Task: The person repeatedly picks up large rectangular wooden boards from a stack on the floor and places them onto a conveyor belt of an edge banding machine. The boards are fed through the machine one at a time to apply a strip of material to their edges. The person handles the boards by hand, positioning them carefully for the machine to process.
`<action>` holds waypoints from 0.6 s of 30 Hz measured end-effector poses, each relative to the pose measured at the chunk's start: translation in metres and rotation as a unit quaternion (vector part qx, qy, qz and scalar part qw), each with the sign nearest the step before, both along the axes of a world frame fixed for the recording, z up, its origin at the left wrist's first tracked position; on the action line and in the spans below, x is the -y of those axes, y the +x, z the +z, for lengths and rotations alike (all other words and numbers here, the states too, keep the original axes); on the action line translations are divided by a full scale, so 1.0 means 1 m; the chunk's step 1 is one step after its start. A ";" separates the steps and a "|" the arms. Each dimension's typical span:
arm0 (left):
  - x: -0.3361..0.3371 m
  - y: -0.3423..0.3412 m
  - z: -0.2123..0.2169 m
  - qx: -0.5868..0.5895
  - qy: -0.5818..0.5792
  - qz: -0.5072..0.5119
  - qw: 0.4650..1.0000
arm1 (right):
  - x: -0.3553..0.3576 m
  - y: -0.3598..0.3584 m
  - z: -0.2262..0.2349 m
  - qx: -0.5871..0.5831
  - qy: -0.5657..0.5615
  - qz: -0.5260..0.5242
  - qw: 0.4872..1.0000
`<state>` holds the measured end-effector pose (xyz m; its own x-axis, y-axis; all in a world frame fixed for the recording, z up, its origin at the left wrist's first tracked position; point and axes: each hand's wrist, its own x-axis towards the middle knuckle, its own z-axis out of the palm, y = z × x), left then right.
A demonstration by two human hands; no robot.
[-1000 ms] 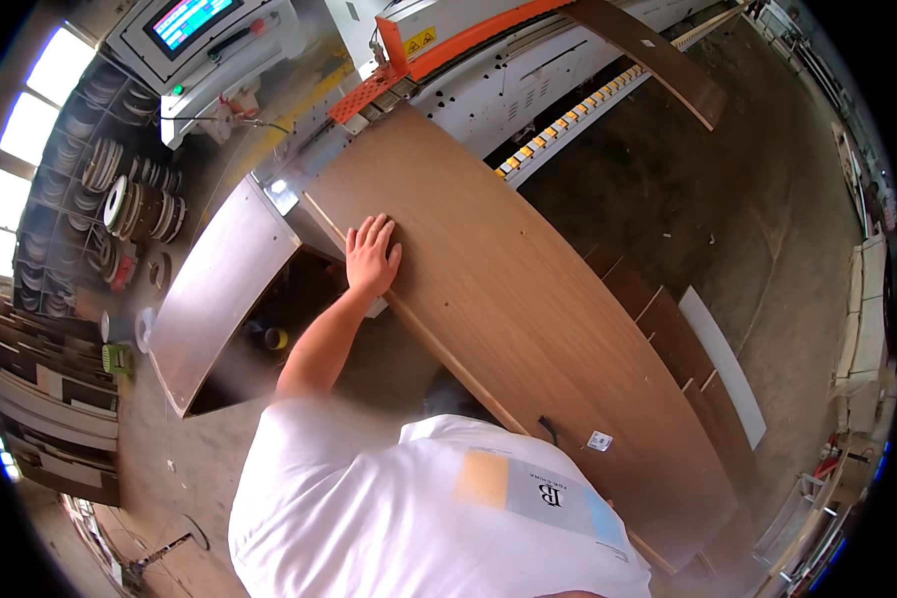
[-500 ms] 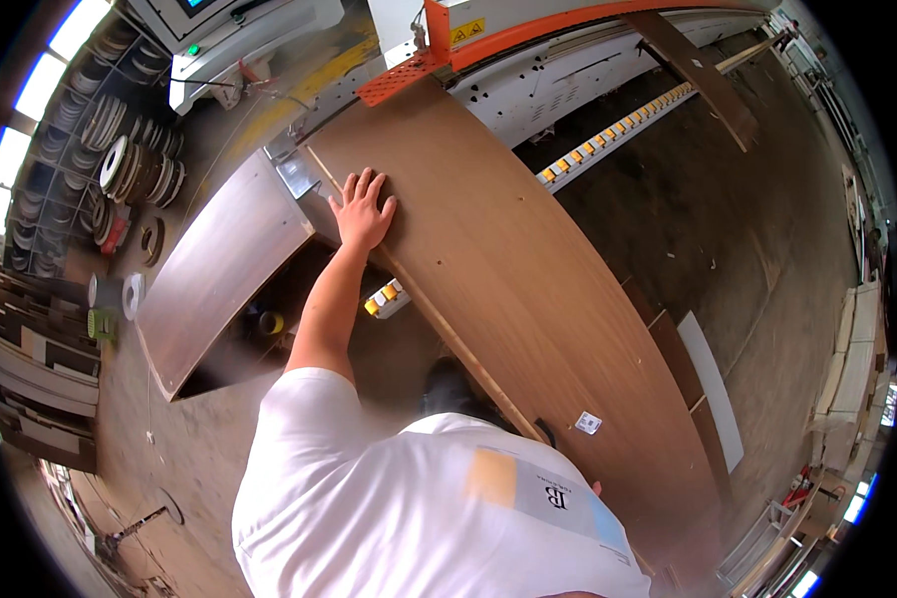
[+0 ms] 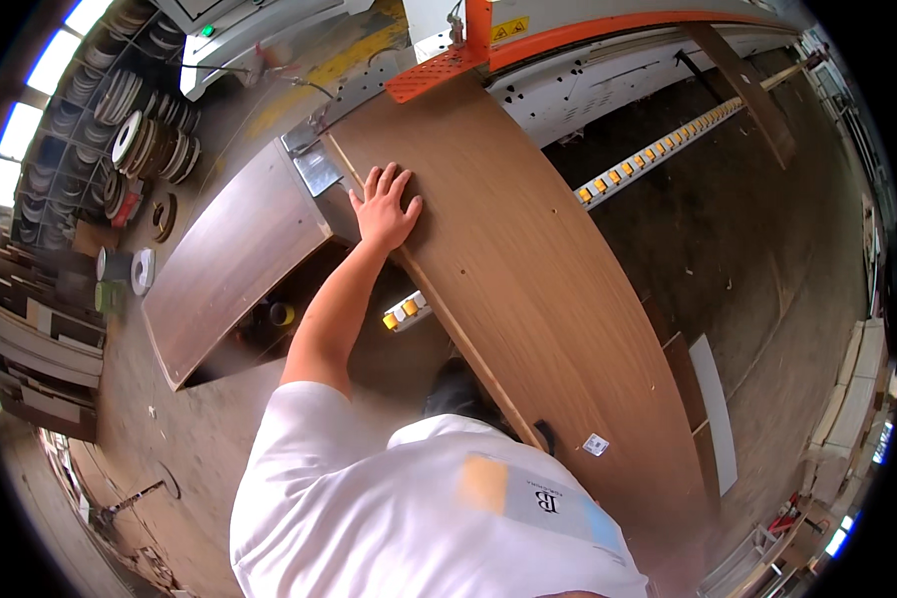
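Fingers (image 3: 394,182) spread flat, left hand (image 3: 384,214) pressing the long brown panel (image 3: 528,289) near its edge, at the orange machine (image 3: 568,30). Right hand out of view. Looks like feeding/aligning; next needs steady push along the edge. One panel in hand, one smaller board (image 3: 234,264) beside it.

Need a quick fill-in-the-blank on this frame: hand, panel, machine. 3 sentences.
1. The left hand lies flat, fingers spread, on the long ____ wooden panel.
2. The far end of the panel meets the ____ perforated guard of the machine.
3. The right hand is ____ of view.

Missing words: brown; orange; out
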<state>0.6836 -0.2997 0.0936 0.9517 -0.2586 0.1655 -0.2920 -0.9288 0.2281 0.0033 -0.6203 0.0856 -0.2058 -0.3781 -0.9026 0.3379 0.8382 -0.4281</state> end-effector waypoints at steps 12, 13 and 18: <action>0.077 0.033 -0.001 0.017 -0.029 0.001 0.999 | 0.028 0.031 0.003 -0.001 -0.001 -0.011 1.000; 0.086 0.038 -0.001 0.020 -0.031 -0.003 0.999 | 0.034 0.036 0.002 0.005 -0.003 -0.022 1.000; 0.130 0.057 -0.011 0.026 -0.056 -0.012 0.998 | 0.065 0.068 0.000 0.045 -0.059 -0.048 0.996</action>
